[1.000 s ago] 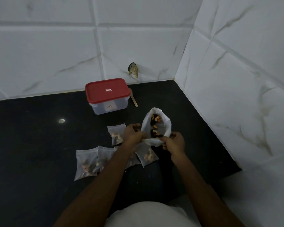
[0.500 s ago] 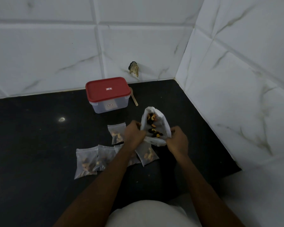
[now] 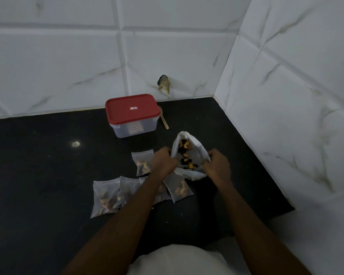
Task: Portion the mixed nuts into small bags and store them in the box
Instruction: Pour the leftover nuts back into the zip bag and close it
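Spread wider than a second ago, the mouth of the white crumpled plastic bag gapes where both hands have drawn it apart, the right hand having shifted to the right. Brown and dark mixed nuts lie inside it on the black stone counter. The left hand pinches the bag's left edge and the right hand grips its right edge. Five small clear zip bags holding nuts lie just beside it, to the left and in front. A clear rectangular plastic box with a red lid, closed, stands farther back near the white marbled tile wall, with a flat wooden stick at its right side.
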Action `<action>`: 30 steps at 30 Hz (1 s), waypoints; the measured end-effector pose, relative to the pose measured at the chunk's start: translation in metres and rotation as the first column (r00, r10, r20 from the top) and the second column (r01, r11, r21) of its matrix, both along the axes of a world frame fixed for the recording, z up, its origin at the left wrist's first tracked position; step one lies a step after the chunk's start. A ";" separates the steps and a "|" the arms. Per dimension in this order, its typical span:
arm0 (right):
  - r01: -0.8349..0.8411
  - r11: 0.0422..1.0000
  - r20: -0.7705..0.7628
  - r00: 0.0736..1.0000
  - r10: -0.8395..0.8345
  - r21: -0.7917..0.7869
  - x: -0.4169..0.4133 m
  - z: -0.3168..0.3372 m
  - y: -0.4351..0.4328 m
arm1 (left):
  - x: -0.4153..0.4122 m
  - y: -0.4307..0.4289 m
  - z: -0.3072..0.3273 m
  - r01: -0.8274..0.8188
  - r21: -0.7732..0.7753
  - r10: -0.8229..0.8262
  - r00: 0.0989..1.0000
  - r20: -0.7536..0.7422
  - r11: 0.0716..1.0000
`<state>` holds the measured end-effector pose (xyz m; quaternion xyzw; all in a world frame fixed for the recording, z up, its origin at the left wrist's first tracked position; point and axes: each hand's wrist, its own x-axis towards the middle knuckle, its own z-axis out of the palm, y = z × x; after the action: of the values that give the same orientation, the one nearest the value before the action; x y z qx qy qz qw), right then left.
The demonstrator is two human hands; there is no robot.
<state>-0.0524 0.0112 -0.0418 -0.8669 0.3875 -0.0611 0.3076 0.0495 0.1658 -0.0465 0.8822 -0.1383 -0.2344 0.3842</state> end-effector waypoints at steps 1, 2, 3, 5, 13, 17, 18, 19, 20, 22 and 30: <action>-0.012 0.998 -0.029 1.000 0.011 -0.054 -0.001 0.000 0.000 | 0.002 0.000 0.000 0.014 0.018 -0.014 1.000 -0.006 1.000; -0.031 0.995 -0.062 0.998 0.025 -0.091 -0.001 0.001 -0.001 | 0.005 0.001 0.000 0.035 0.037 -0.034 0.999 -0.020 0.999; -0.048 0.994 -0.097 0.995 0.039 -0.096 0.000 0.001 -0.003 | 0.007 0.001 -0.001 0.061 0.049 -0.059 0.997 -0.043 0.997; -0.054 0.998 -0.137 0.989 0.051 -0.019 0.005 0.002 -0.009 | 0.011 0.001 0.001 0.085 0.045 -0.080 0.990 -0.116 0.995; 0.068 0.848 0.012 0.996 -0.087 0.526 0.048 0.020 -0.027 | 0.036 -0.023 0.009 -0.064 -0.126 0.027 0.961 -0.276 0.990; 0.026 0.713 -0.046 0.999 0.009 0.701 0.058 0.027 -0.037 | 0.049 -0.025 0.009 -0.178 -0.242 0.026 0.852 -0.523 0.954; 0.005 0.684 -0.044 0.998 0.040 0.729 0.059 0.027 -0.041 | 0.051 -0.023 0.010 -0.196 -0.257 0.009 0.812 -0.583 0.946; -0.014 0.660 -0.046 0.996 0.073 0.751 0.061 0.025 -0.045 | 0.054 -0.021 0.011 -0.205 -0.266 -0.008 0.778 -0.628 0.942; -0.031 0.639 -0.055 0.992 0.113 0.768 0.061 0.025 -0.049 | 0.057 -0.020 0.012 -0.204 -0.269 -0.024 0.754 -0.656 0.941; -0.054 0.602 -0.081 0.978 0.195 0.797 0.064 0.026 -0.056 | 0.062 -0.017 0.012 -0.202 -0.282 -0.058 0.710 -0.702 0.938; -0.094 0.435 -0.047 0.952 0.303 0.895 0.074 0.028 -0.067 | 0.069 -0.020 0.007 -0.288 -0.384 -0.137 0.617 -0.775 0.877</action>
<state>0.0220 -0.0555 -0.0135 -0.6217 0.2861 0.2731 0.6761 0.1181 0.1459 -0.0399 0.5738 0.0291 -0.5367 0.6180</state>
